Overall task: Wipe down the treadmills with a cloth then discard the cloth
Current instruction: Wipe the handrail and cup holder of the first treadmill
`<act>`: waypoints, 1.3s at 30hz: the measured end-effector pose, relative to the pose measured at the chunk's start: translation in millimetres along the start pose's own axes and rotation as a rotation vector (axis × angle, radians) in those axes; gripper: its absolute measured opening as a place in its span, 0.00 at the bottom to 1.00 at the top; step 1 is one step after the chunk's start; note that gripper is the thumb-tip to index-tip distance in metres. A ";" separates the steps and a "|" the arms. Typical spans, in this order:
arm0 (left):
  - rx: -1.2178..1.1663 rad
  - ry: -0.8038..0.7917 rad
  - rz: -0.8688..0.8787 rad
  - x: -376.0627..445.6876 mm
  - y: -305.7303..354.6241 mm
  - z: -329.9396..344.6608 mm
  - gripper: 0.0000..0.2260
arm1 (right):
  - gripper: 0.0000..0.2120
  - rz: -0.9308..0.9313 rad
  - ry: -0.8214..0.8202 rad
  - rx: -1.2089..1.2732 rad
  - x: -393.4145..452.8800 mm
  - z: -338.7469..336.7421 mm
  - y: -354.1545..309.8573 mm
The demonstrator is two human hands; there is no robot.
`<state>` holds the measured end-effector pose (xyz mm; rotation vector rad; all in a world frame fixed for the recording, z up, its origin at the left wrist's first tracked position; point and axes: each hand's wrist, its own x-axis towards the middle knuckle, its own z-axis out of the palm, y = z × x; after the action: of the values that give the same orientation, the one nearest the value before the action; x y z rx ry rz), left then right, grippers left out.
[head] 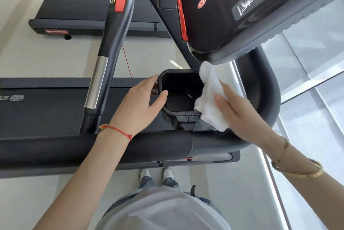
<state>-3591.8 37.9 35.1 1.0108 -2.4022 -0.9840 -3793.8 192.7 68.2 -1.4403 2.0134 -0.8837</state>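
Shirt [163,209]: grey, at 6 o'clock, closest to my eyes; my two shoes [157,175] show just above it on the pale floor.
Left hand [137,107]: at centre, thumb hooked over the cup holder's [179,92] near-left rim, fingers curled round its outer left side; a red string sits on my wrist.
Right hand [236,110]: at 3 o'clock of the holder, fingers straight and flat, pressing the cloth [210,97] against the holder's right edge.
Cloth: white, bunched, draped over that right rim, its top corner just under the console [232,15] at 1 o'clock.
Handrail [109,53]: black with a red pad, running from 9 o'clock of the holder up to 12.
Second treadmill [78,10]: at 11 o'clock, well apart.
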 end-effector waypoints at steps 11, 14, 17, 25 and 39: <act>-0.067 0.025 -0.053 1.4 -4.3 -1.7 0.19 | 0.20 -0.465 -0.371 -0.666 8.9 14.8 -40.4; -0.082 0.040 -0.088 2.2 -5.9 -2.5 0.19 | 0.18 -0.398 -0.396 -0.737 23.9 30.6 -49.7; -0.079 0.047 -0.049 1.5 -5.5 -2.9 0.17 | 0.25 -0.391 -0.364 -0.801 15.9 17.7 -42.3; -0.062 0.061 -0.016 -7.9 -3.8 -9.0 0.16 | 0.23 -0.392 -0.321 -0.932 16.1 22.1 -47.5; -0.072 0.019 -0.018 -17.2 1.0 -12.2 0.20 | 0.17 -0.308 -0.127 -0.795 28.0 55.3 -66.2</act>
<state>-3573.9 45.3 43.4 1.0128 -2.3295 -1.0544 -3721.5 139.4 80.5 -2.1972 2.1783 -0.0471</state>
